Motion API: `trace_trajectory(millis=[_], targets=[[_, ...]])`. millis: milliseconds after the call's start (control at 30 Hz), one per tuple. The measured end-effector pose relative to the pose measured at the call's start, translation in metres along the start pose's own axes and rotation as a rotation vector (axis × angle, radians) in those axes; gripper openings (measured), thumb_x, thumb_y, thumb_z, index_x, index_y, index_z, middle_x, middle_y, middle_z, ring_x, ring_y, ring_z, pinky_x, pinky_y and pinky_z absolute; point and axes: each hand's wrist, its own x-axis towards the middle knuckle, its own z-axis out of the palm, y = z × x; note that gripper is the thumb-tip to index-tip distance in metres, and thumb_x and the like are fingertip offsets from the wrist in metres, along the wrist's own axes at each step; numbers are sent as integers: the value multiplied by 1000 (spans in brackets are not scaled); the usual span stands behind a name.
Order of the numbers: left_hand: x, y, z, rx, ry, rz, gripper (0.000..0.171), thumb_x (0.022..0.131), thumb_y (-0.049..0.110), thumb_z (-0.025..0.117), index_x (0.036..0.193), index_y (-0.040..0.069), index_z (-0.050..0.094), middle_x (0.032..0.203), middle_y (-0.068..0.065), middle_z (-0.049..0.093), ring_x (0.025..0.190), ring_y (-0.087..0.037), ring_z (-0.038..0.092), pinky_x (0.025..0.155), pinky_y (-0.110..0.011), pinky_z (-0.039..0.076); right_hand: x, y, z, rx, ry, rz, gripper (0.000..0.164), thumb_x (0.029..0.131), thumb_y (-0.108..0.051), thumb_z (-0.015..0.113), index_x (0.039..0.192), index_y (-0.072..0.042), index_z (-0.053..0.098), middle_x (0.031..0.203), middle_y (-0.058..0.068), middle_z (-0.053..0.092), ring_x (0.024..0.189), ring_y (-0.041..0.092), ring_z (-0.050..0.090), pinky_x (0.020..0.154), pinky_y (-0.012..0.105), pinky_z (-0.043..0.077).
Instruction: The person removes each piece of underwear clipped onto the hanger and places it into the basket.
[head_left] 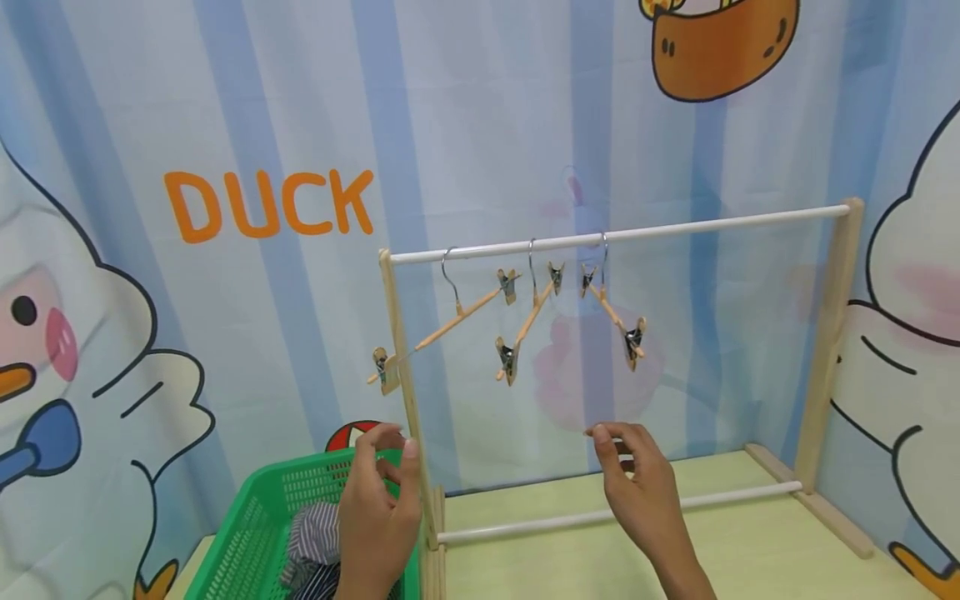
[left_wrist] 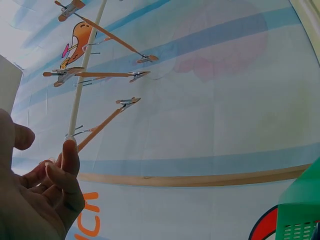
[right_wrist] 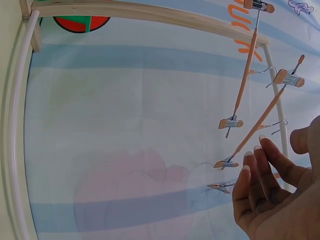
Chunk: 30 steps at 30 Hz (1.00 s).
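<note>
Three wooden clip hangers hang by metal hooks from the white top rail [head_left: 705, 227] of a small wooden rack: a left hanger [head_left: 442, 332], a middle hanger [head_left: 531, 322] and a right hanger [head_left: 611, 313]. Each has a clip at both ends, and none bears a garment. My left hand [head_left: 378, 517] is raised before the green basket [head_left: 238, 508], its fingers loosely bent around nothing. Below the right hanger, in front of the rack, my right hand [head_left: 647, 492] hovers with relaxed, bent fingers and holds nothing. Both wrist views show the hands apart from the hangers.
Striped cloth [head_left: 315, 533] lies in the basket, left of the rack, partly hidden by my left hand. A white lower rail [head_left: 540, 523] runs just over the pale tabletop [head_left: 555, 567]. Behind stands a blue-striped curtain [head_left: 487, 125] with duck prints.
</note>
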Motion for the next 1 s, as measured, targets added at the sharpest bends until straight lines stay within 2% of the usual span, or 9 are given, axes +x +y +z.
trace_trajectory(millis=[133, 400, 633, 800, 1000], targets=[[0, 1, -3, -4, -49, -6, 32, 106, 37, 48, 129, 16, 51, 114, -4, 62, 73, -5, 53, 57, -23, 45, 0, -3, -3, -4, 3, 0, 31, 106, -39, 47, 112, -18, 69, 114, 0, 65, 99, 11, 60, 83, 25, 51], [0, -2, -5, -24, -100, -31, 34, 106, 39, 47, 132, 17, 49, 117, -5, 62, 77, -5, 56, 56, -23, 46, -2, -7, -2, -4, 5, -20, 29, 105, -38, 49, 110, -18, 69, 111, -4, 65, 93, 2, 58, 81, 24, 51], [-3, -4, -2, 79, -169, -46, 35, 105, 43, 46, 129, 18, 52, 117, 1, 63, 76, -3, 55, 56, -23, 43, -5, -8, 0, 3, 12, -59, 24, 104, -34, 52, 108, -17, 69, 109, -4, 67, 91, -1, 58, 78, 23, 52], [-7, -5, 5, 120, -253, 2, 34, 105, 46, 45, 126, 20, 53, 114, 6, 63, 70, 3, 54, 54, -21, 42, -5, -8, 1, -6, 5, -45, 26, 104, -35, 52, 108, -18, 70, 109, -4, 67, 91, 2, 58, 77, 23, 52], [-8, -9, 10, 176, -355, 84, 35, 104, 52, 43, 120, 22, 53, 109, 9, 62, 73, 4, 56, 56, -20, 42, -5, -9, -1, -11, -8, -36, 28, 105, -37, 50, 109, -17, 70, 110, -4, 66, 93, 6, 59, 78, 24, 52]])
